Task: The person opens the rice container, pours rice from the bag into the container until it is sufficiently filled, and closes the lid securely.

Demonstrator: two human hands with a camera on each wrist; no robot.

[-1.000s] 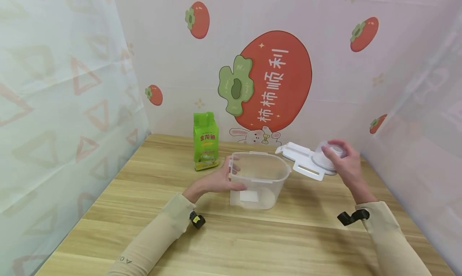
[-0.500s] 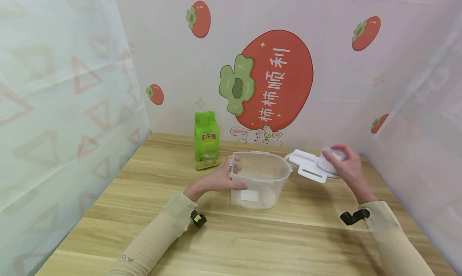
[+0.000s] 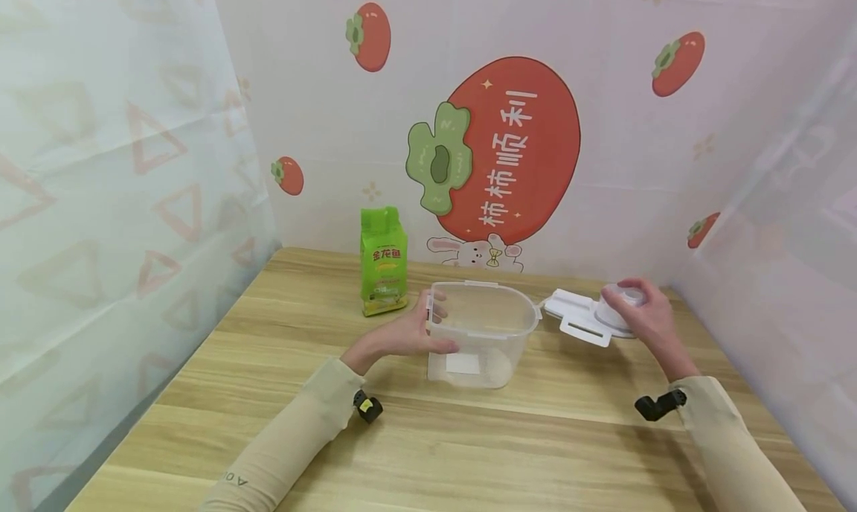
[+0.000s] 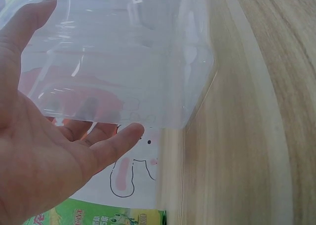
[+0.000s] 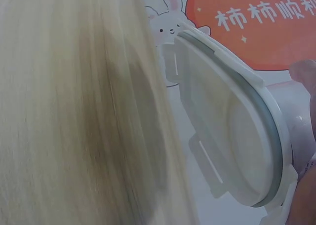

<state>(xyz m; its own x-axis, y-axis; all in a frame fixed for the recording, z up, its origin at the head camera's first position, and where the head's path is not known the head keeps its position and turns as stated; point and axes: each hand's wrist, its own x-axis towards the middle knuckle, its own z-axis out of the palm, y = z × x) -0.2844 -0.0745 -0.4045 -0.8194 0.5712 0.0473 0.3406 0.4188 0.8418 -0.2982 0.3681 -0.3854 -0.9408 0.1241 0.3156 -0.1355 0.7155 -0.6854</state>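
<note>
A clear plastic container [image 3: 489,359] with an uncovered top stands upright on the table. My left hand [image 3: 408,333] grips its left end, thumb on the near side and fingers round the far side; the left wrist view shows the thumb and fingers spread about the clear wall. To the right, my right hand [image 3: 646,315] grips the round cup-like cap on top of a white lid [image 3: 582,330] with side latches. In the right wrist view the lid's underside, edged with a grey seal, is tilted and apart from the tabletop.
A green packet [image 3: 384,263] stands upright behind my left hand. The wooden table [image 3: 428,452] meets a back wall hanging [image 3: 509,155] printed with persimmons and a rabbit. Pale hangings close off both sides.
My right hand has lowered the lid and shifted it slightly right, away from the container. The left hand and the container have stayed in place.
</note>
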